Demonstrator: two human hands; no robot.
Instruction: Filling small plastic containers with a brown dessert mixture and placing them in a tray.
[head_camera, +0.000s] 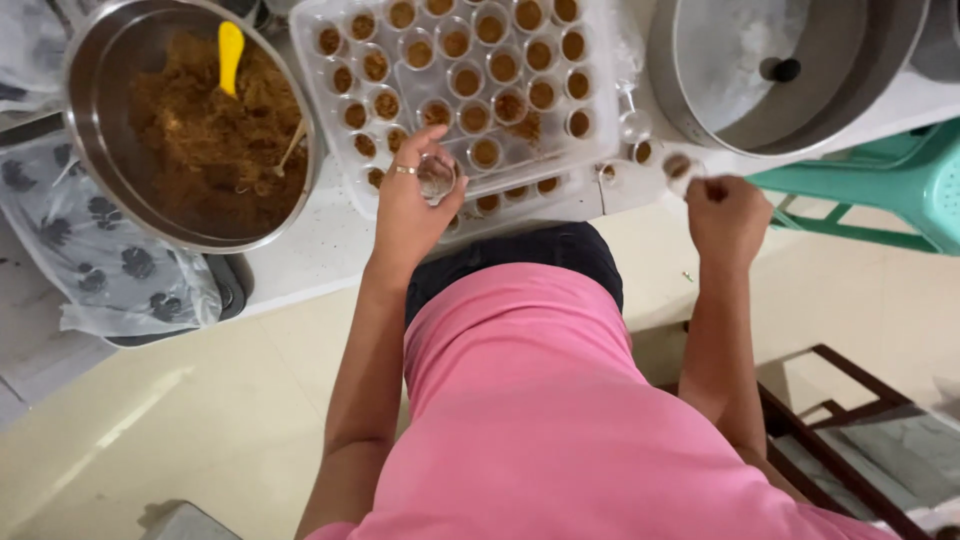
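Our left hand (405, 205) pinched a small clear cup (437, 178) upright at the near edge of the filled cup tray (318, 100). Our right hand (727, 215), fingers closed on another small cup (680, 167), was well apart, rightward.

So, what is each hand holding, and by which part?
The left hand grips a small clear cup around its rim. The right hand pinches something too small to identify.

Brown filling in a steel bowl (90, 120), yellow spoon (230, 52), paw-print grey bag (100, 260), pink shirt (540, 420), teal stool (890, 185).
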